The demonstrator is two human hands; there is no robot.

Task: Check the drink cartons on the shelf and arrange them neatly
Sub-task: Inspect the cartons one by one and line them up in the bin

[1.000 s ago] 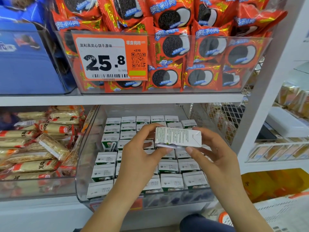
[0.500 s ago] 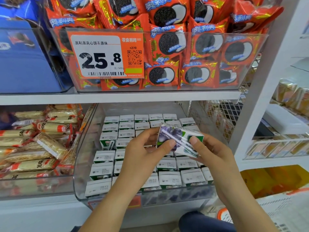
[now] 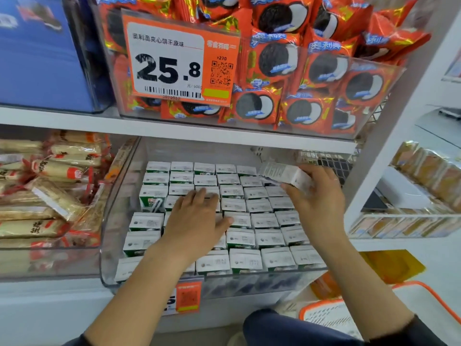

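Observation:
Several small white-and-green drink cartons [image 3: 239, 237] stand in rows inside a clear plastic bin [image 3: 112, 221] on the lower shelf. My right hand [image 3: 321, 198] is shut on one carton [image 3: 284, 174], held tilted above the bin's back right corner. My left hand [image 3: 197, 218] lies flat with fingers spread on the carton tops in the middle-left rows, covering a few of them. One carton [image 3: 152, 199] at the left stands taller, showing its green front and straw.
An upper bin of red cookie packs [image 3: 311, 71] with an orange price tag [image 3: 174, 61] overhangs the cartons. Wrapped snack bars [image 3: 50, 196] fill the bin to the left. A white upright post [image 3: 389, 136] borders the right; a white and orange basket [image 3: 349, 313] sits below.
My left hand has let go of the carton and dropped flat onto the rows. My right hand has carried the carton back and to the right, toward the rear corner.

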